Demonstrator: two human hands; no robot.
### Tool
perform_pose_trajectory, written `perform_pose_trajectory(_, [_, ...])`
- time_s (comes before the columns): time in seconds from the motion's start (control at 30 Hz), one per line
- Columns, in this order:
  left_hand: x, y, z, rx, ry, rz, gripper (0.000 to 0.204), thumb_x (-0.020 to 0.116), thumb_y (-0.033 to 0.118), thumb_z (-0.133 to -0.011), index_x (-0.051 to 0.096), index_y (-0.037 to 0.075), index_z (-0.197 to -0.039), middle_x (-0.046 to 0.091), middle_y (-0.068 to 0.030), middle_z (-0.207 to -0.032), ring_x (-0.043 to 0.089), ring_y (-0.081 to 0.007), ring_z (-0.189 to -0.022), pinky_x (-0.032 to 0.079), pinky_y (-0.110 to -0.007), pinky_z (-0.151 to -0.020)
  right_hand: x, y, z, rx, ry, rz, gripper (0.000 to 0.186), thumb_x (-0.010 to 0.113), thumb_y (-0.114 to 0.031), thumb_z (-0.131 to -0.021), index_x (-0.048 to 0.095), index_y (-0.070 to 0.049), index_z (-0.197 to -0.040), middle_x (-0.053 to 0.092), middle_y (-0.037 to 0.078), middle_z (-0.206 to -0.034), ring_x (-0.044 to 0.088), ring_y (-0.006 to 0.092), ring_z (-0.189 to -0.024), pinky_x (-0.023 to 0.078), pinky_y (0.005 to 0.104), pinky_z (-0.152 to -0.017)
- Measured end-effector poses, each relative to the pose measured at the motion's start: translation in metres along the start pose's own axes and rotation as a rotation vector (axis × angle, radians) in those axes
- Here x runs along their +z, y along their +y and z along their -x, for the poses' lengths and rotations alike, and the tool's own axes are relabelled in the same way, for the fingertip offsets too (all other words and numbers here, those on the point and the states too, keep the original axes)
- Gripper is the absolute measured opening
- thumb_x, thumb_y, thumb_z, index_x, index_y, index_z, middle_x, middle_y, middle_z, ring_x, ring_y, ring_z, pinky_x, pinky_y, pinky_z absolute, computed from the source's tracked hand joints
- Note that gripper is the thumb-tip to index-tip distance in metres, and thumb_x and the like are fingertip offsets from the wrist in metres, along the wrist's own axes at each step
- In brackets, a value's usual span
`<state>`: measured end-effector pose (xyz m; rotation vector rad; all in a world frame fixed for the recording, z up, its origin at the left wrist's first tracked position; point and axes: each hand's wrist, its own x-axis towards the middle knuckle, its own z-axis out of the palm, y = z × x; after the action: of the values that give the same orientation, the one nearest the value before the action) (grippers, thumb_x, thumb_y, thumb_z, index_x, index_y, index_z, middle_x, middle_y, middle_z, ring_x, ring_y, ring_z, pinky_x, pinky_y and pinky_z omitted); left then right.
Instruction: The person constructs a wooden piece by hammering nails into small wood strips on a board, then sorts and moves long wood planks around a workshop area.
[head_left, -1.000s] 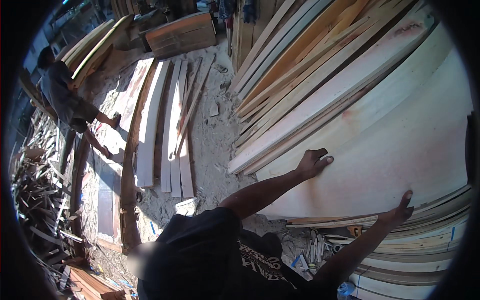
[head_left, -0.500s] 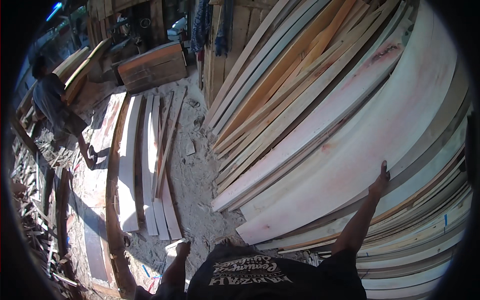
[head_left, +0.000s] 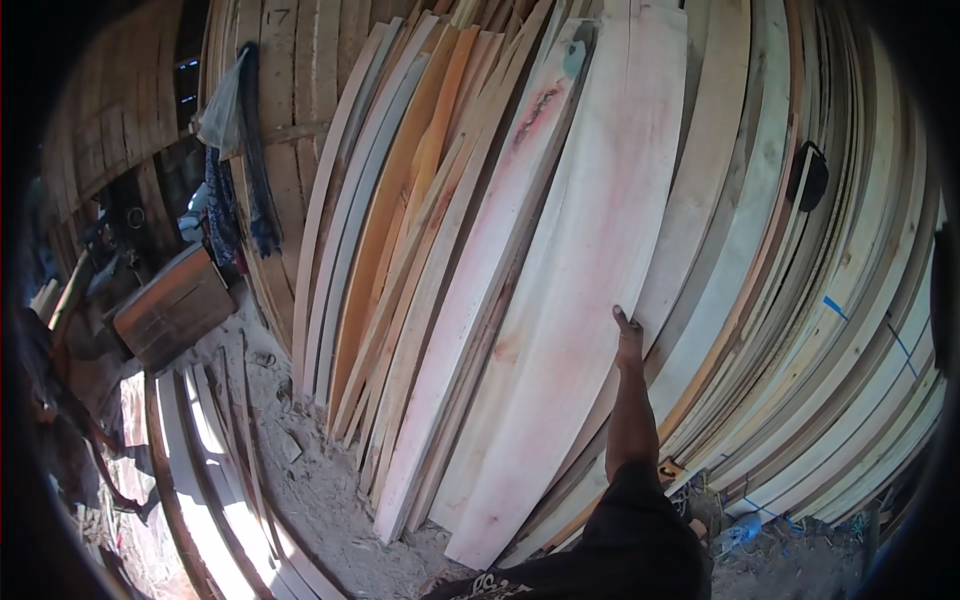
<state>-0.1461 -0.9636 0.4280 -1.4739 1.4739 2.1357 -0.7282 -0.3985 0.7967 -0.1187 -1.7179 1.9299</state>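
Observation:
My right hand [head_left: 628,335] grips the right edge of a wide pale plank [head_left: 585,250] with a pinkish tint. The thumb lies toward the plank's face, while the other fingers are mostly hidden at its edge. This plank leans upright, its foot on the dusty ground. Just left of it stands a narrower whitish board [head_left: 470,300] with a dark red streak near its top. To the right of my hand, more pale boards [head_left: 700,200] lean in the same row. My left hand is out of the picture.
Orange-brown boards [head_left: 400,200] and thin strips lean farther left. Several planks [head_left: 190,450] lie on the ground at lower left. A wooden box [head_left: 175,305] stands behind them. A dark cap [head_left: 806,176] hangs among the right-hand boards. Part of another person [head_left: 75,410] shows at far left.
My view has swung to the right, so the leaning boards now fill the middle. My left hand has left the picture. My right hand stays on the wide plank's edge.

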Motion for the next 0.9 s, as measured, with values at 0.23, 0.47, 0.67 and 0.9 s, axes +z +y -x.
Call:
perform_pose_trajectory(0.23, [0.010, -0.011, 0.035, -0.024, 0.186, 0.109, 0.034, 0.061, 0.034, -0.090, 0.061, 0.005, -0.106, 0.068, -0.0141, -0.086, 0.069, -0.0260, -0.066, 0.055, -0.036, -0.056, 0.040, 0.067, 0.092, -0.161, 0.241, 0.637, 0.062, 0.072, -0.028, -0.084, 0.049, 0.006, -0.130, 0.053, 0.024, -0.130, 0.056, 0.0364, -0.117, 0.049, 0.0453, -0.097])
perform_pose_trajectory(0.47, [-0.047, -0.103, 0.082, -0.219, 0.443, 0.111, 0.036, 0.057, 0.033, -0.094, 0.060, -0.001, -0.106, 0.066, -0.0145, -0.083, 0.066, -0.0272, -0.064, 0.052, -0.039, -0.053, 0.003, 0.213, 0.293, 0.055, -0.081, 0.858, 0.062, 0.069, -0.020, -0.084, 0.043, 0.003, -0.135, 0.043, 0.025, -0.133, 0.055, 0.0388, -0.113, 0.048, 0.0472, -0.097])
perform_pose_trajectory(0.67, [-0.068, -0.132, 0.073, -0.235, 0.442, 0.343, 0.023, 0.063, 0.022, -0.091, 0.063, 0.002, -0.079, 0.064, -0.0120, -0.068, 0.060, -0.0213, -0.049, 0.043, -0.032, -0.041, -0.038, 0.278, 0.485, 0.482, -1.033, 1.147, 0.055, 0.076, -0.032, -0.077, 0.064, 0.005, -0.116, 0.068, 0.024, -0.107, 0.067, 0.0325, -0.101, 0.052, 0.0401, -0.089])
perform_pose_trajectory(0.9, [-0.128, -0.096, -0.030, -0.077, 0.496, -0.232, 0.040, 0.068, 0.041, -0.083, 0.075, 0.002, -0.089, 0.071, -0.0151, -0.076, 0.069, -0.0249, -0.065, 0.054, -0.039, -0.066, -0.012, 0.288, 0.568, 1.278, -1.196, 0.987, 0.030, 0.070, -0.030, -0.082, 0.069, -0.010, -0.105, 0.070, 0.014, -0.092, 0.070, 0.0245, -0.081, 0.056, 0.0384, -0.073])
